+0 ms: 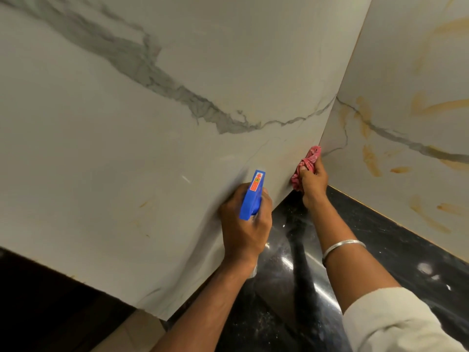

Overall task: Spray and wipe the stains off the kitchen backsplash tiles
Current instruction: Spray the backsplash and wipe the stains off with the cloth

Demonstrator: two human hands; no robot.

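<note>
A white marble-look backsplash with grey veins fills the left and centre, with faint orange marks low on it. A second tiled wall meets it at a corner on the right and carries several orange-brown stains. My left hand grips a spray bottle with a blue trigger head, the nozzle pointing up toward the left wall. My right hand clutches a bunched red cloth and presses it against the tiles at the corner seam, just above the counter.
A glossy black speckled countertop lies below the corner, between my forearms and along the right wall. The left wall's lower edge ends above a dark area at bottom left. A silver bangle sits on my right wrist.
</note>
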